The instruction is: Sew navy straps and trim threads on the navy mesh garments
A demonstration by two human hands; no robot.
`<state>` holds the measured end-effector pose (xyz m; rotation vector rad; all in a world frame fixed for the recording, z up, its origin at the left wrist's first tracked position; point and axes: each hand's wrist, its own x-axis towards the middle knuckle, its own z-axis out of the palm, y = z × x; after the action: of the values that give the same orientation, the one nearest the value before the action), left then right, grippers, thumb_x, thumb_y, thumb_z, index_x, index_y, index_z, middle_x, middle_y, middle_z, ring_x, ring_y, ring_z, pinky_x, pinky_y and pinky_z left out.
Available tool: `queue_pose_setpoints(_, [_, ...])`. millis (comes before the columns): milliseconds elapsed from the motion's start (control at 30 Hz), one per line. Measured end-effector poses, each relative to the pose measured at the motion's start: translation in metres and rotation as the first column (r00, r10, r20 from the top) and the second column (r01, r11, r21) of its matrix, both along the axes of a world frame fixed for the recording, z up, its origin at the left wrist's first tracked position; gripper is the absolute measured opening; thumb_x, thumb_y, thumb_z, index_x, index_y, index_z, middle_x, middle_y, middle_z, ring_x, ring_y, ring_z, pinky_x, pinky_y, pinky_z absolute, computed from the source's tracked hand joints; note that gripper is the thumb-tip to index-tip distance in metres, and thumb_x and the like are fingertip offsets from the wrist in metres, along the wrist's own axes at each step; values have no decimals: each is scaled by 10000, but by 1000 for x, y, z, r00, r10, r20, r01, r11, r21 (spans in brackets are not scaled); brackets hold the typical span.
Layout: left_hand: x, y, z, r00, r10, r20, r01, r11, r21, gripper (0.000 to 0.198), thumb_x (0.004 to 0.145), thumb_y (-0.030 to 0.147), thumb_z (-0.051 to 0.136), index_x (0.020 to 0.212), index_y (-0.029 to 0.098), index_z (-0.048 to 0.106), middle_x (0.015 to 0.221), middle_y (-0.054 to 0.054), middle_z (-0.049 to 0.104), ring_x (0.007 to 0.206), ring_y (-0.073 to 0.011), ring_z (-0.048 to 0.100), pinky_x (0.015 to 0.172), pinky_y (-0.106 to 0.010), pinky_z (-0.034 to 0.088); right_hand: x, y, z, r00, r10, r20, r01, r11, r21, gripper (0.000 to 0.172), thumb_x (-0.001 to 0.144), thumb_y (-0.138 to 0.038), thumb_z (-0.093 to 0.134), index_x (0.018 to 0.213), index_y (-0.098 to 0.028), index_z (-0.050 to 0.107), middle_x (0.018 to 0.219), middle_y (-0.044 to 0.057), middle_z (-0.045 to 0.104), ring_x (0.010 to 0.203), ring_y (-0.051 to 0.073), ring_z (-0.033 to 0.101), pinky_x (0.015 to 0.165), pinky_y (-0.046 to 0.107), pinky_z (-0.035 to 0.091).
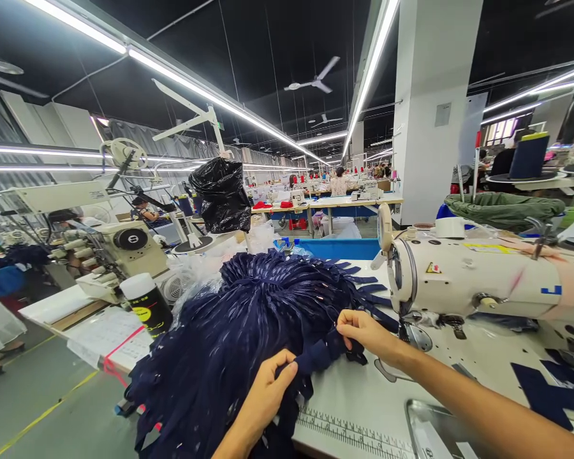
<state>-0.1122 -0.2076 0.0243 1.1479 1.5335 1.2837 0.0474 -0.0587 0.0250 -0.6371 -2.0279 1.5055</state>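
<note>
A big heap of navy blue zipper strips (249,331) lies over the left end of the white sewing table (363,401). My left hand (268,389) is closed, pinching one navy strip (318,356) near the heap's front. My right hand (363,331) is closed on the same strip's other end, close to the needle area of the white sewing machine (483,280). The strip stretches between both hands above the table.
A black bottle with a white cap (148,306) and papers (110,338) sit at the left. A black plastic bag (222,194) covers a thread stand behind the heap. A blue bin (339,247), a white pillar (430,108) and more workstations with people stand beyond. Navy fabric pieces (550,389) lie at the right.
</note>
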Motion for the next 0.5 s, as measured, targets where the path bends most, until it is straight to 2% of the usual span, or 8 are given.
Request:
queue_pose_setpoints(200, [1,-1,0,1000,2,-3,-2,999,34,280,701,425,541,608,161,524,526,42,493,502,-108,430,515,-213,324,1,-2,-2,1000,0,8,0,1000,-3,112,682,-252,449,586,-201,421,436,-61,480,432,94,383,444,216,265])
queue_pose_setpoints(500, [-2,-2,-3,999,-33,-5,33,998,54,246,735,372,513,622,155,529,554,43,482,517,-105,422,522,-209,329,0,-2,-6,1000,12,-3,-12,1000,-13,123,678,-287,448,595,-199,423,432,-66,474,439,91,397,492,228,300])
